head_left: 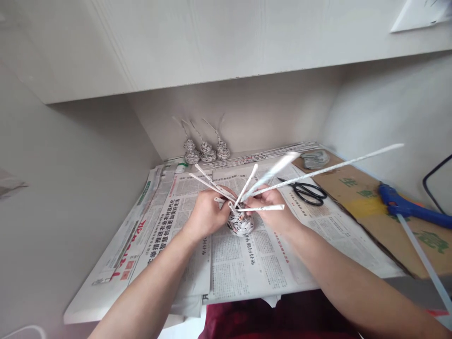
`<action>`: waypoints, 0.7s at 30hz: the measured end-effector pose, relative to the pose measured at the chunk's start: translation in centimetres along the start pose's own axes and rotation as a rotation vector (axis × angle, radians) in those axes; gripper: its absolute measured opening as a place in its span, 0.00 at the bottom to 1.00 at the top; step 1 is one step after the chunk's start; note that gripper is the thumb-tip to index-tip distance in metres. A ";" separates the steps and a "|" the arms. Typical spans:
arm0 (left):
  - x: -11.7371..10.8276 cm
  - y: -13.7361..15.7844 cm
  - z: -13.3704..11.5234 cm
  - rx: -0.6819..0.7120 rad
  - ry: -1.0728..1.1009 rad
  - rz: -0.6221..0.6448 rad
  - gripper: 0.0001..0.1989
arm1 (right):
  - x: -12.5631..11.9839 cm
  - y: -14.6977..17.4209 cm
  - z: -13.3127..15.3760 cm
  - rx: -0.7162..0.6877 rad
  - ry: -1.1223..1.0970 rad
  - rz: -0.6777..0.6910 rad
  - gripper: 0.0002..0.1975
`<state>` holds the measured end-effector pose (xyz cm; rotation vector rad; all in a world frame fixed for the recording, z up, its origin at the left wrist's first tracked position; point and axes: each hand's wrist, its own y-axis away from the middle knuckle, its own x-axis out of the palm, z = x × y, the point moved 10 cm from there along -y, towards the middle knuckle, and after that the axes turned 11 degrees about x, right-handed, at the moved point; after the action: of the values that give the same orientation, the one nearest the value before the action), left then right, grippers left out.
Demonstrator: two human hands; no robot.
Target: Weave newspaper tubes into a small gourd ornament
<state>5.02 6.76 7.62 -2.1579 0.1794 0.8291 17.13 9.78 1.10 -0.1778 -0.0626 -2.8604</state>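
A small round body woven from rolled newspaper rests on the newspaper-covered table, with several paper tubes fanning up and out of its top. My left hand is closed around its left side, fingers at the base of the tubes. On the other side my right hand pinches at the woven neck, where one long paper tube runs out to the upper right. One thick tube beside it is blurred. The fingertips of both hands are partly hidden behind the tubes.
Three finished-looking woven paper gourds stand at the back wall, beside a bundle of paper tubes. Black scissors lie to the right. A blue glue gun sits on cardboard near a grey lump. A cabinet overhangs.
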 end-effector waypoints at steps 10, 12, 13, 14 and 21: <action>0.2 0.1 0.1 -0.056 0.084 -0.018 0.08 | 0.0 0.9 1.3 -0.004 0.099 -0.026 0.12; 0.3 0.2 0.4 -0.079 0.111 -0.031 0.07 | -0.1 0.9 1.3 -0.021 0.121 -0.036 0.10; 0.3 0.3 0.5 -0.089 0.117 -0.037 0.07 | -0.1 0.8 1.2 -0.024 0.121 -0.038 0.10; 0.3 0.3 0.5 -0.099 0.119 -0.042 0.07 | -0.1 0.7 1.0 -0.021 0.111 -0.039 0.10; 0.4 0.4 0.8 -0.142 0.132 -0.045 0.05 | -0.6 0.1 0.4 0.065 -0.035 -0.076 0.11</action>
<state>4.76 7.08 6.75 -2.3426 0.1423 0.6928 17.76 9.85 1.38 -0.2162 -0.1731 -2.9260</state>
